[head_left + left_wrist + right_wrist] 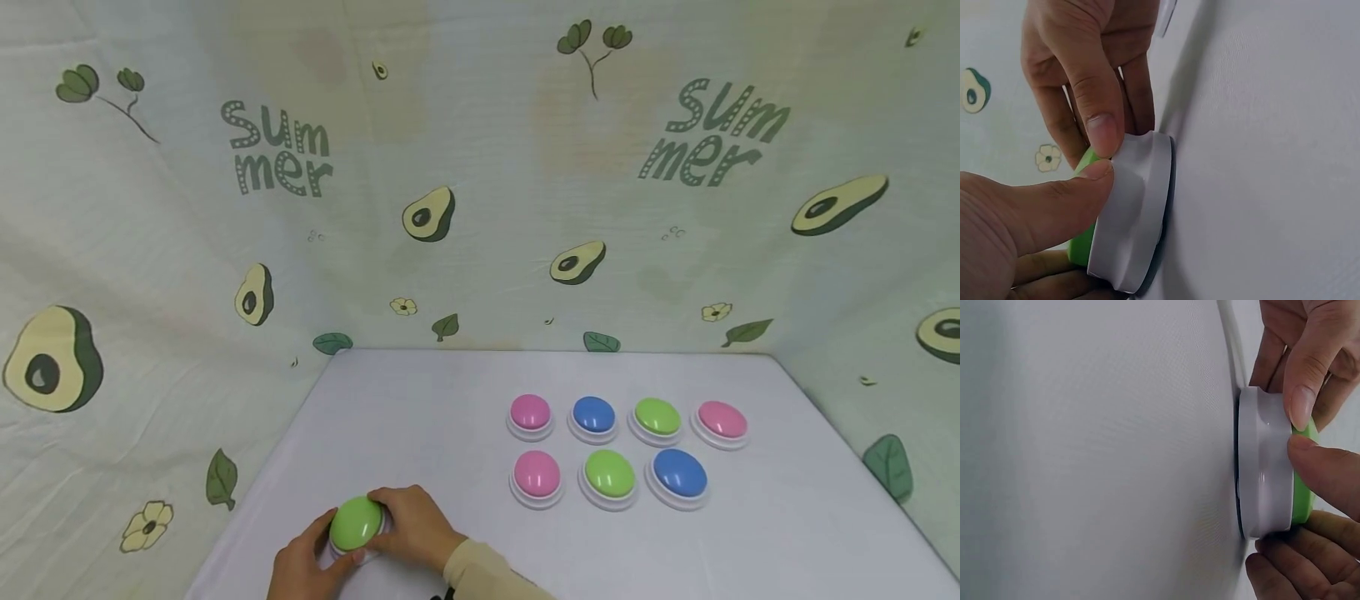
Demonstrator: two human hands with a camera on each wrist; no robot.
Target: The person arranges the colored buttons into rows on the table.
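A push button with a green dome [356, 523] and a white round base [1132, 206] is near the front left of the table. My left hand [306, 560] grips its left side, fingers curled along the edge. From the opposite side my right hand [417, 528] holds it too. Both thumbs meet at the near side, close to where the dome joins the base, as the right wrist view of the base [1266, 465] shows. A dark underside edge is visible right at the white tabletop. Part of the base is hidden by fingers.
Two rows of similar buttons stand right of centre. The back row has pink [530, 412], blue [594, 414], green [657, 416] and pink [722, 419]; the front row has pink [537, 474], green [610, 473] and blue [680, 472]. A printed avocado cloth [495, 167] surrounds the white table [420, 400].
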